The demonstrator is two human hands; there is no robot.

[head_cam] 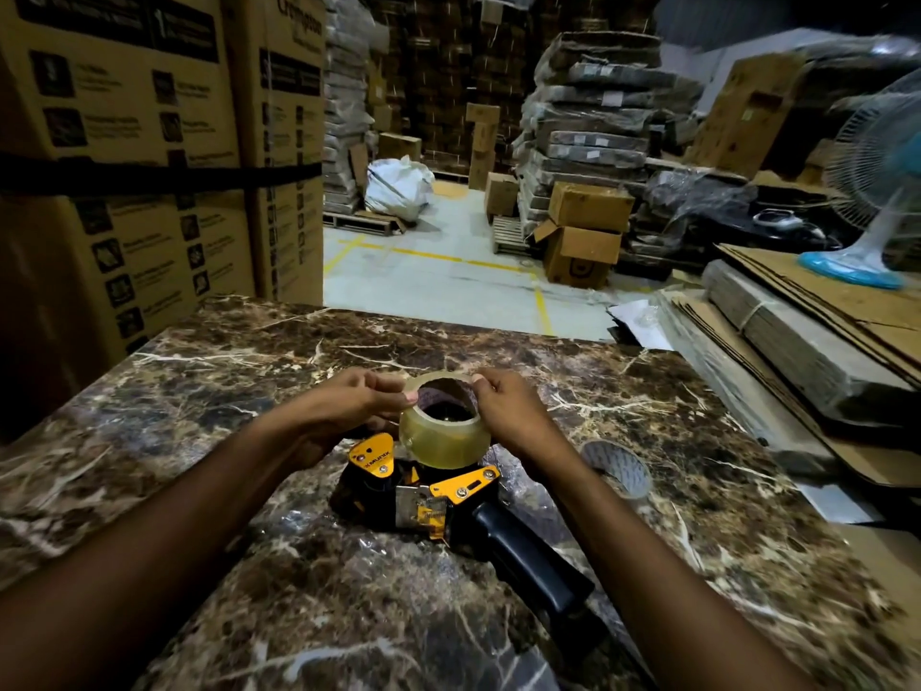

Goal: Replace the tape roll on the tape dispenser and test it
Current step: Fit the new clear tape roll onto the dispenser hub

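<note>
You have two hands, the left (pixel 349 406) and the right (pixel 508 411), both on one roll of clear glossy packing tape (pixel 443 436). One black-and-yellow handheld tape dispenser (pixel 428 491) lies on the one brown marbled surface (pixel 199 391). One spent grey cardboard tape core (pixel 618 466) sits beside it. One blue-based pedestal fan (pixel 877 192) stands at your right.
</note>
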